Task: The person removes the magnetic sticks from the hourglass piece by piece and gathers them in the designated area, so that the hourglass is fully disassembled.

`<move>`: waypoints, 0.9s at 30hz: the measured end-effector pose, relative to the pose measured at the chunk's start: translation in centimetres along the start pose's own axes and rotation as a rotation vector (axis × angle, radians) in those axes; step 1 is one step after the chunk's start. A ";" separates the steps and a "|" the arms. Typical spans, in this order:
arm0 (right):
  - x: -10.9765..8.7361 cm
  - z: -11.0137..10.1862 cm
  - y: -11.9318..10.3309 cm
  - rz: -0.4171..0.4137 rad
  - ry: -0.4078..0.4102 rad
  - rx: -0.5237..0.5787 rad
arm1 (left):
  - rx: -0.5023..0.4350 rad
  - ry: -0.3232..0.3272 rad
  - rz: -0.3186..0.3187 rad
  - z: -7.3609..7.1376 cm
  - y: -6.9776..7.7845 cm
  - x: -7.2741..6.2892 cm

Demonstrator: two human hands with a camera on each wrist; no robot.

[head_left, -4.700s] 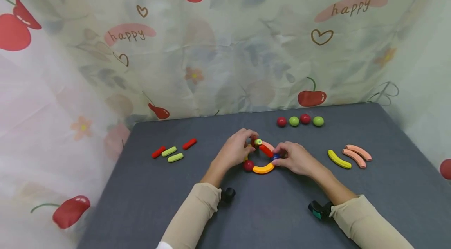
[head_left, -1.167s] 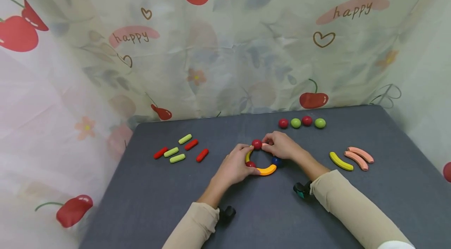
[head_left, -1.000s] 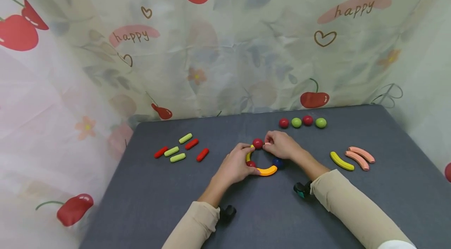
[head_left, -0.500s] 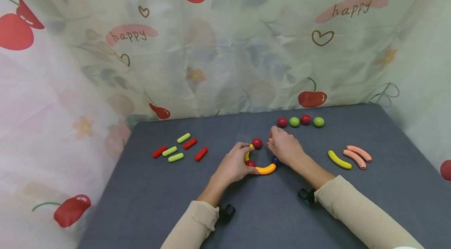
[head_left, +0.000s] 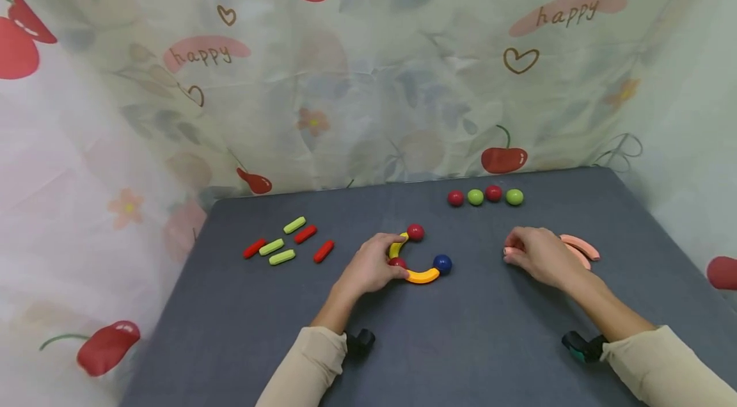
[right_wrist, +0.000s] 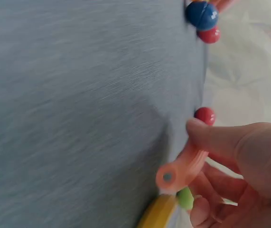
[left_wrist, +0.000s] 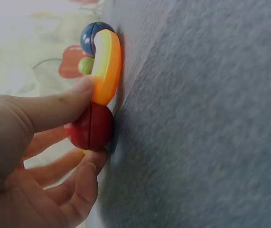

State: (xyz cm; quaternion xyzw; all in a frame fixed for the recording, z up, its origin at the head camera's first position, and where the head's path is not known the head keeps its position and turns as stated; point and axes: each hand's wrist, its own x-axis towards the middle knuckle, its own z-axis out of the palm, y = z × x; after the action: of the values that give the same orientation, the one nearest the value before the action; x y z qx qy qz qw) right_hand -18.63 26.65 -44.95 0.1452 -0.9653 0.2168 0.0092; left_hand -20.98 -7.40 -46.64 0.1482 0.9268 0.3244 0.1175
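In the head view my left hand (head_left: pixel 371 264) holds an open curved chain at mid-table. Its thumb and fingers pinch around the lower red ball (left_wrist: pixel 91 127), between a yellow curved piece (head_left: pixel 396 249) and an orange curved piece (left_wrist: pixel 107 66). Another red ball (head_left: pixel 415 232) tops the yellow piece, and a blue ball (head_left: pixel 442 264) ends the orange one. To the right, my right hand (head_left: pixel 538 256) pinches a pink curved piece (right_wrist: pixel 185 167) with a hole in its end. Below it in the right wrist view lies a loose yellow curved piece (right_wrist: pixel 158 213), hidden behind the hand in the head view.
Red and light green short sticks (head_left: pixel 282 257) lie on the left. A row of red and green balls (head_left: pixel 475 197) stands at the table's far edge. Two pink curved pieces (head_left: pixel 581 246) lie beside the right hand, partly covered. A printed cloth (head_left: pixel 368 87) hangs behind the table (head_left: pixel 472 343).
The right hand has drawn the pink curved piece off the ring and carried it right, to the loose curved pieces. Earlier, sticks attached to the ring came off; more sticks now lie left.
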 end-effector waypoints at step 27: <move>5.8 7.0 -9.8 -0.041 -0.221 0.059 | -0.036 0.038 -0.094 -0.5 -0.5 -0.2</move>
State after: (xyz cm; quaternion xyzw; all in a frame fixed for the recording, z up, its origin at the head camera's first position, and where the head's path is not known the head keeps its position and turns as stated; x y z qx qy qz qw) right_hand -21.13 13.66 -46.75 0.1883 -0.9505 0.2274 -0.0971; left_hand -21.07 -8.05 -46.57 0.0963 0.9289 0.3378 0.1175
